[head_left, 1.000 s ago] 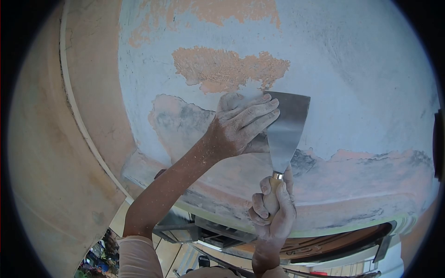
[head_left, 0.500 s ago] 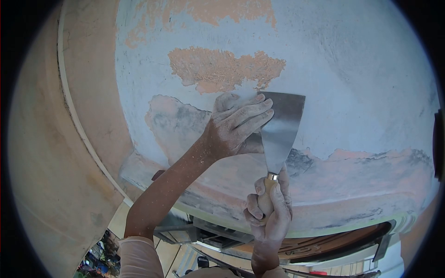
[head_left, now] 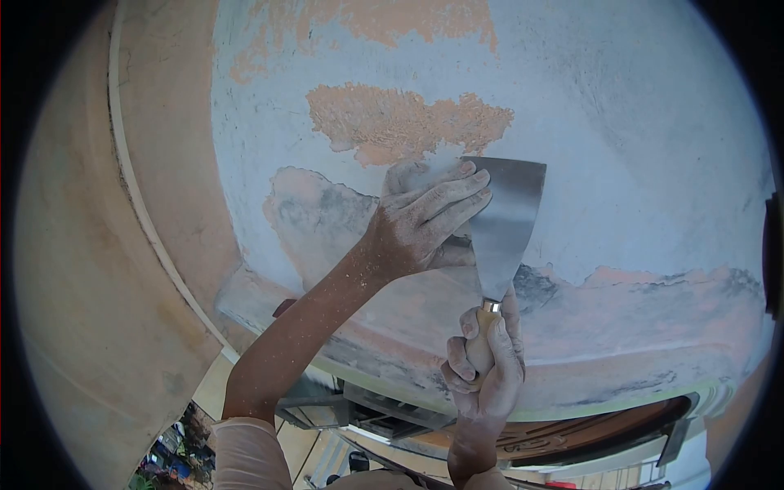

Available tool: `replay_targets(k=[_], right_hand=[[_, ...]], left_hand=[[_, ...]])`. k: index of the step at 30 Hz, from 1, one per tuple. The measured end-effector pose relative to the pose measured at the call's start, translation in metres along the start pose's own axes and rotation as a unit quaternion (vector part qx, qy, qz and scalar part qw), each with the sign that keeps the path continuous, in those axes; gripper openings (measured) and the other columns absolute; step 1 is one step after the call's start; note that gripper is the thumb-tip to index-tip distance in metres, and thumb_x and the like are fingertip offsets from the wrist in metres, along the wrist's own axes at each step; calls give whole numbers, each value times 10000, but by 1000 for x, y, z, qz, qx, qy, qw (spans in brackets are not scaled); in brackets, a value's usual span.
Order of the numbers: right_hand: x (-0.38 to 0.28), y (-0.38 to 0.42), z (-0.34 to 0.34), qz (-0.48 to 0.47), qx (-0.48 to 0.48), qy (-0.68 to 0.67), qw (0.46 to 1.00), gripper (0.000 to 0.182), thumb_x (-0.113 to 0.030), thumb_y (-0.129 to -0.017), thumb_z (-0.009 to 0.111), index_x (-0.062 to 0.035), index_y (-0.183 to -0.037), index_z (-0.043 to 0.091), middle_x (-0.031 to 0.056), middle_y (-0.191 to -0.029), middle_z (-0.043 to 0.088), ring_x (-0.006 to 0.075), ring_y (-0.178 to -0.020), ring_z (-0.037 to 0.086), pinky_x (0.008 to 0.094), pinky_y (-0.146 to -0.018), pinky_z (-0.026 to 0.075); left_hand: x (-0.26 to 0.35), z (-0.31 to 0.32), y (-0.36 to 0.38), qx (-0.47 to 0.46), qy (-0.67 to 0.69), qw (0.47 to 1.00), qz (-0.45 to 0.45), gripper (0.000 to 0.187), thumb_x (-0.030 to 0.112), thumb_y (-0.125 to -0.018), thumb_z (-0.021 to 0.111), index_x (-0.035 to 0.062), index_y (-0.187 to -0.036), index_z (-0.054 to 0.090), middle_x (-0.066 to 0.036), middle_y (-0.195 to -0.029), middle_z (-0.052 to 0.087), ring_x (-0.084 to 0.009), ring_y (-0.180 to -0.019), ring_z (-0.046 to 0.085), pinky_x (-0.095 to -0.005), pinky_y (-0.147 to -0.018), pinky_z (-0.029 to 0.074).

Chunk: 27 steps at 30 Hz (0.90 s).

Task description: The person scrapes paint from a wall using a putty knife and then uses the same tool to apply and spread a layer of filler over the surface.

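Note:
A wide putty knife with a steel blade and a pale wooden handle is held upright in front of the wall. My right hand, dusted white, is wrapped around its handle. At the blade's left edge, my left hand has several fingers laid over the front face. Its thumb passes behind the metal, so the blade sits between thumb and fingers; the thumb tip is hidden. White powder coats both hands. Just above the blade lies a rough orange patch of bared wall.
The pale blue wall has peeled areas and a grey-pink lower band. A light pipe runs down the left side. Below the ledge are a brown carved panel and a dark metal frame. Clutter shows at lower left.
The whole scene, hands and putty knife included, has shifted slightly right in the view. Both hands keep the same hold on the putty knife.

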State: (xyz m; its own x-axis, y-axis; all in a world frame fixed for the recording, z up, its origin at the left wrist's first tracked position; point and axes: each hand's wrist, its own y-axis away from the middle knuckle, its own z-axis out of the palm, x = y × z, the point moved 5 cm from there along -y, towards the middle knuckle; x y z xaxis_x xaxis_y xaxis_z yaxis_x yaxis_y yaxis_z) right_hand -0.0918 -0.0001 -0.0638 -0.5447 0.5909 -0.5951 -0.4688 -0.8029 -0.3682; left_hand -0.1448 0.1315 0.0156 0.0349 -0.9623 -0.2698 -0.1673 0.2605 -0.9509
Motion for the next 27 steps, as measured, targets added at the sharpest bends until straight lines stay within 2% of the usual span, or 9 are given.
replay_targets(k=[3, 6, 18, 27], right_hand=[[3, 0, -3, 3, -13, 6, 1000, 475, -120, -960, 366, -133, -1416, 235, 77, -879, 481, 56, -476, 385, 163, -351, 299], [1, -5, -1, 1, -12, 29, 1000, 474, -124, -958, 370, -128, -1414, 243, 75, -879, 483, 56, -474, 380, 165, -354, 291], [2, -1, -4, -18, -8, 22, 1000, 465, -114, -958, 368, -130, -1410, 260, 78, -872, 480, 53, -468, 381, 162, -349, 291], [1, -4, -2, -7, -4, 29, 1000, 469, -105, -953, 386, -110, -1405, 264, 82, -869, 489, 50, -466, 373, 159, -348, 286]], left_hand=[[3, 4, 11, -9, -13, 1000, 7, 597, 496, -597, 708, 114, -1048, 627, -67, -1108, 627, -211, -1065, 594, -361, -860, 358], [-7, 2, 4, 35, -17, 999, 19, 609, 504, -585, 714, 113, -1043, 628, -70, -1105, 628, -210, -1066, 593, -363, -866, 357], [3, 5, 9, 4, -4, 1000, 7, 590, 491, -611, 715, 115, -1055, 623, -59, -1112, 628, -199, -1068, 593, -364, -888, 342], [-1, 3, 9, 26, -18, 999, 7, 561, 494, -613, 707, 107, -1014, 644, -65, -1120, 625, -201, -1069, 593, -363, -875, 343]])
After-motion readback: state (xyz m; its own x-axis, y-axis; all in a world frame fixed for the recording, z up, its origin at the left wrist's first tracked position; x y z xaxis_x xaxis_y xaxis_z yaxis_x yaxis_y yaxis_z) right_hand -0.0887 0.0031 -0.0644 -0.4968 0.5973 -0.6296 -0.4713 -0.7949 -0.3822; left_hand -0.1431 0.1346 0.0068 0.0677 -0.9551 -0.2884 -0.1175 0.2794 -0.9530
